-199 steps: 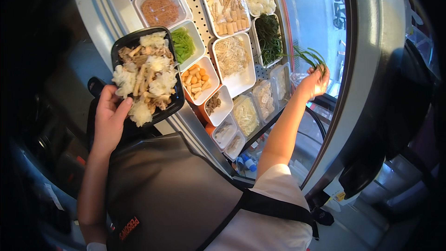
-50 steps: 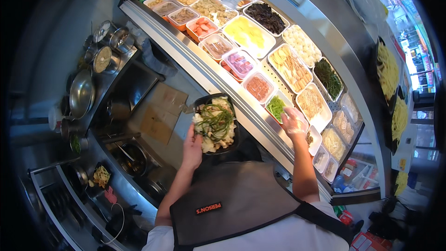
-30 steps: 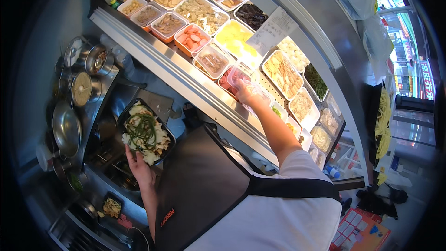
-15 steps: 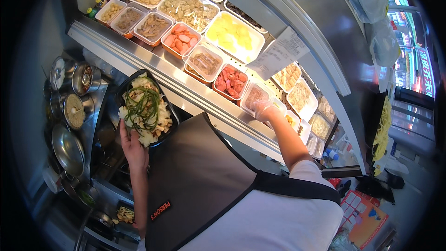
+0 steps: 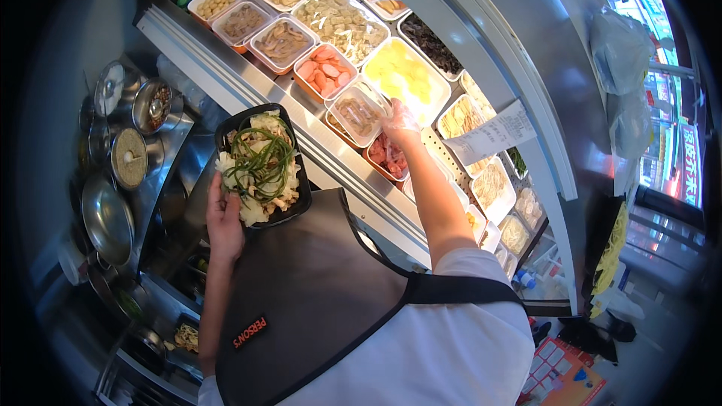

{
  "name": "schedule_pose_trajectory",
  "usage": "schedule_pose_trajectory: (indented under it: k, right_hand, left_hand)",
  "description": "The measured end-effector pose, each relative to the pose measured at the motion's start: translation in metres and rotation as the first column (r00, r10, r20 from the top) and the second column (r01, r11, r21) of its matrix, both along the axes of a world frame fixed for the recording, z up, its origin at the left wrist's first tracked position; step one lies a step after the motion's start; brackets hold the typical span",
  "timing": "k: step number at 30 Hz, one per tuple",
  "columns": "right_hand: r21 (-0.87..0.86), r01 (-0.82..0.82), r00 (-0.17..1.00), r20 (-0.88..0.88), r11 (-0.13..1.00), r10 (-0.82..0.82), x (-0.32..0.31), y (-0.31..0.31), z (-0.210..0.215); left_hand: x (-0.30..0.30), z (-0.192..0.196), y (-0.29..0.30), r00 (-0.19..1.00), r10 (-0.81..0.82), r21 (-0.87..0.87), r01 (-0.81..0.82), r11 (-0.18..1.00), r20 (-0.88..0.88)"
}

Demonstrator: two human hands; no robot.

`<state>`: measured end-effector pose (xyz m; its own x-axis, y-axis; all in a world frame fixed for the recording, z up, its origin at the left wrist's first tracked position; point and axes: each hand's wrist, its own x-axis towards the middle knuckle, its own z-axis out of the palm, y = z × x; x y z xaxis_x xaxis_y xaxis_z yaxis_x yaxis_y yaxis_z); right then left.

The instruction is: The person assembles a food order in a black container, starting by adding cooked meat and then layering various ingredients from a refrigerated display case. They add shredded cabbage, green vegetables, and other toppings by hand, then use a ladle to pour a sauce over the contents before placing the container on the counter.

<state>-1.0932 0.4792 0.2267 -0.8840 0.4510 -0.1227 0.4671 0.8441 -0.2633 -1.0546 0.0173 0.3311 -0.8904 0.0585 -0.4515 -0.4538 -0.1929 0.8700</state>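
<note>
My left hand is closed on the near left edge of a black tray. Heaped in the tray are pale leafy pieces, light brown slices and long green strands. Wearing a thin clear glove, my right hand reaches into the lit display case. Its fingers are at the right edge of a clear container of brownish strips, close to a large tub of yellow slices. Beneath that wrist is a tub of red meat pieces. The glove and glare blur the fingertips.
A metal sill runs along the case front, and a slanted frame borders its far side. A paper slip hangs over the tubs. Metal bowls and seasoning pots stand at left. Plastic bags hang at right.
My right hand has moved left along the case, from the tubs at the right to the container of brownish strips. The view has shifted; my left hand still holds the tray.
</note>
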Motion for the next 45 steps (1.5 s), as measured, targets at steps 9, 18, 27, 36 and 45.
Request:
schedule_pose_trajectory:
  k: [9, 18, 27, 36, 45]
  right_hand:
    - [-0.092, 0.166, 0.96, 0.243, 0.982, -0.139, -0.02, 0.093, -0.043]
    - [-0.323, -0.39, 0.902, 0.057, 0.862, 0.429, -0.036, -0.034, 0.025]
    - [-0.201, -0.6, 0.723, 0.278, 0.775, 0.632, -0.037, -0.059, -0.035]
    - [-0.227, -0.55, 0.835, -0.158, 0.804, 0.527, -0.014, -0.048, -0.02]
    - [-0.778, -0.091, 0.981, -0.176, 0.621, -0.077, 0.006, -0.076, 0.052]
  left_hand:
    - [0.012, -0.003, -0.006, 0.99, 0.141, 0.011, -0.141, 0.99, 0.0]
    - [0.01, -0.006, 0.017, 0.988, 0.145, 0.041, -0.147, 0.988, 0.05]
    - [-0.02, -0.027, 0.029, 0.99, 0.046, 0.071, -0.056, 0.996, 0.135]
    - [-0.02, -0.037, 0.048, 0.997, -0.016, 0.113, 0.007, 0.994, 0.081]
    - [-0.032, -0.032, 0.054, 0.975, -0.213, 0.086, 0.207, 0.974, 0.063]
